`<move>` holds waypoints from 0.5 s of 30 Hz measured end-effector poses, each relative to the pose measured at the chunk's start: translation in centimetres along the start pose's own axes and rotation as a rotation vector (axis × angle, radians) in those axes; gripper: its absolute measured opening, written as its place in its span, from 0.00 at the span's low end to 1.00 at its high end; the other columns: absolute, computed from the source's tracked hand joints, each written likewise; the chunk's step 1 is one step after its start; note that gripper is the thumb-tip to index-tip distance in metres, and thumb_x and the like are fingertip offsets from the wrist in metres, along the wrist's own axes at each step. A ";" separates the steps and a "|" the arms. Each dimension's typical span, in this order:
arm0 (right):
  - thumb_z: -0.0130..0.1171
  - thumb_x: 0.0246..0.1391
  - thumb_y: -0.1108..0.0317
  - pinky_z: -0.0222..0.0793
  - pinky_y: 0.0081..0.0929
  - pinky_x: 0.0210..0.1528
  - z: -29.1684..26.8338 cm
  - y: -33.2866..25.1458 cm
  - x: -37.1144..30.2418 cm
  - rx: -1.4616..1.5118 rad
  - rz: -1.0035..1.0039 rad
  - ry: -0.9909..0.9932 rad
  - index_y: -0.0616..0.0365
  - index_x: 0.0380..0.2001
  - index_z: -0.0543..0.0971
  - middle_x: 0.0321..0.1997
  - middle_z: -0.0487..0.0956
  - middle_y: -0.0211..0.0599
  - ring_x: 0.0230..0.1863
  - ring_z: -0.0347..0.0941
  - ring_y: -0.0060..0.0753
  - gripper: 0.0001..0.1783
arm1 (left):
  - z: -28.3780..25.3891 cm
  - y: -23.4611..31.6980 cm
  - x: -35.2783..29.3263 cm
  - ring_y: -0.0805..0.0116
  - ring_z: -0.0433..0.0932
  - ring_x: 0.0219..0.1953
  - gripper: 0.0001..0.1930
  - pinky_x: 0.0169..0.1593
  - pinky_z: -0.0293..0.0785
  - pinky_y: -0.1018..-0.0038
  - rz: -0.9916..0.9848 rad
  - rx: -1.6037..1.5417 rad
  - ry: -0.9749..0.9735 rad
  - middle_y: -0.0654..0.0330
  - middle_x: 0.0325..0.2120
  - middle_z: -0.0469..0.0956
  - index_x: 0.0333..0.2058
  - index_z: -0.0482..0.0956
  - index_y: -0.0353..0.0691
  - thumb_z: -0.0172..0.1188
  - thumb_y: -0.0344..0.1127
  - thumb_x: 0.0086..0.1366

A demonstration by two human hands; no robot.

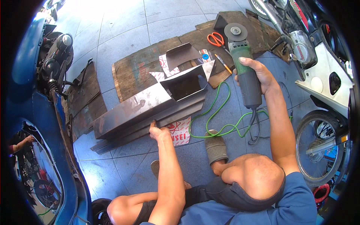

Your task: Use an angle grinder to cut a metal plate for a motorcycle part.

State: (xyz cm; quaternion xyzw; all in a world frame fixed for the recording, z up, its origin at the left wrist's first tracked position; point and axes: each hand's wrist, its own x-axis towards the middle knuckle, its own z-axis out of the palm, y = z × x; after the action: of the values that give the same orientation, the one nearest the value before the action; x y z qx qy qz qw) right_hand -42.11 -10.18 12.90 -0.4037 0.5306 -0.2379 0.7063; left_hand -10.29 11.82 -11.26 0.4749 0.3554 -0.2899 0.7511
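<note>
My right hand (264, 75) is wrapped round a green and black angle grinder (249, 88), its thumb across the green body. The grinder is held up at the right, with its grey disc (235, 32) toward the far side. My left hand (159, 132) grips the near lower edge of a long folded sheet-metal channel (129, 108); some of its fingers are hidden. The channel lies slantwise, with a wide cut opening at its right end. Just behind that opening sits a smaller bent metal piece (183, 56).
The far part of the channel rests by a worn wooden board (135, 73). Orange-handled scissors (215, 39) and an orange pen (224, 63) lie near the grinder. A green cord (191, 125) loops over the tiles. Motorcycles stand on both sides, one with a front wheel (318, 148) at right.
</note>
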 end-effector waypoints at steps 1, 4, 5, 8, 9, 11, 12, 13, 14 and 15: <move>0.71 0.55 0.48 0.84 0.33 0.31 0.1 0.5 0.0 0.021 -0.005 -0.019 0.64 0.44 0.77 0.36 0.82 0.45 0.30 0.83 0.34 0.29 | 0.1 -0.2 -0.5 0.50 0.81 0.52 0.24 0.59 0.79 0.45 0.078 0.060 0.021 0.47 0.55 0.79 0.57 0.75 0.28 0.61 0.21 0.60; 0.71 0.55 0.48 0.84 0.32 0.31 0.5 1.8 -0.7 0.088 -0.018 -0.009 0.64 0.45 0.77 0.35 0.82 0.44 0.30 0.83 0.34 0.30 | 1.0 0.7 -1.8 0.48 0.82 0.49 0.24 0.52 0.84 0.46 0.041 0.247 0.054 0.45 0.53 0.79 0.56 0.75 0.26 0.65 0.22 0.60; 0.70 0.55 0.48 0.83 0.33 0.31 0.7 2.3 -0.8 0.128 -0.031 0.020 0.65 0.46 0.76 0.35 0.82 0.44 0.29 0.83 0.34 0.30 | 0.8 1.3 -2.2 0.53 0.80 0.53 0.28 0.50 0.84 0.49 -0.004 0.324 -0.003 0.46 0.54 0.77 0.59 0.71 0.27 0.66 0.21 0.59; 0.70 0.55 0.48 0.83 0.33 0.32 0.6 3.7 0.7 0.188 -0.020 0.011 0.65 0.47 0.76 0.35 0.82 0.44 0.30 0.83 0.34 0.31 | 5.2 0.8 -10.3 0.55 0.78 0.54 0.29 0.51 0.84 0.52 0.361 0.558 0.186 0.48 0.53 0.75 0.60 0.69 0.28 0.67 0.24 0.61; 0.71 0.55 0.48 0.83 0.33 0.33 1.9 3.5 1.4 0.246 -0.004 -0.037 0.64 0.47 0.76 0.36 0.82 0.43 0.30 0.83 0.34 0.30 | 4.8 1.2 -9.0 0.54 0.79 0.51 0.26 0.50 0.84 0.53 0.460 0.545 0.085 0.49 0.52 0.75 0.58 0.71 0.28 0.66 0.23 0.61; 0.73 0.52 0.49 0.84 0.38 0.34 3.1 3.1 2.3 0.328 0.007 -0.067 0.63 0.43 0.78 0.35 0.81 0.43 0.30 0.82 0.36 0.28 | 5.5 -0.2 -9.9 0.59 0.80 0.50 0.22 0.58 0.78 0.64 0.678 0.650 -0.208 0.51 0.52 0.75 0.55 0.74 0.31 0.65 0.22 0.61; 0.71 0.55 0.48 0.84 0.36 0.32 3.1 3.1 2.5 0.366 0.013 -0.057 0.63 0.47 0.76 0.35 0.81 0.42 0.30 0.83 0.34 0.30 | 6.3 -1.4 -12.7 0.64 0.79 0.50 0.20 0.61 0.70 0.71 0.542 0.624 -0.506 0.54 0.50 0.78 0.54 0.77 0.32 0.64 0.21 0.63; 0.71 0.55 0.48 0.84 0.35 0.31 2.5 3.0 2.6 0.369 -0.001 -0.045 0.63 0.47 0.76 0.35 0.82 0.43 0.30 0.83 0.34 0.30 | 6.8 -2.0 -15.3 0.66 0.79 0.51 0.18 0.60 0.72 0.71 0.441 0.759 -0.827 0.55 0.49 0.81 0.53 0.79 0.34 0.63 0.21 0.64; 0.71 0.55 0.48 0.84 0.35 0.30 2.5 2.9 2.9 0.380 -0.015 -0.053 0.63 0.47 0.76 0.34 0.82 0.43 0.29 0.83 0.34 0.30 | 7.3 -2.2 -17.3 0.68 0.79 0.54 0.19 0.60 0.72 0.71 0.341 0.817 -1.065 0.56 0.50 0.82 0.55 0.81 0.37 0.61 0.22 0.66; 0.71 0.55 0.48 0.84 0.35 0.30 3.3 2.6 3.1 0.389 -0.022 -0.062 0.63 0.47 0.76 0.34 0.82 0.43 0.29 0.83 0.34 0.30 | 7.6 -2.1 -18.1 0.66 0.78 0.57 0.26 0.60 0.72 0.70 0.441 0.965 -1.278 0.55 0.54 0.81 0.61 0.78 0.39 0.65 0.23 0.63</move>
State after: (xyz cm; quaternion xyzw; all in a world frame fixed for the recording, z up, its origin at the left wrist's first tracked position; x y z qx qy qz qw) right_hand -38.24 -10.01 9.37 -0.2725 0.4481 -0.3312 0.7844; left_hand -20.44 5.84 4.60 0.5473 -0.4044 -0.4706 0.5617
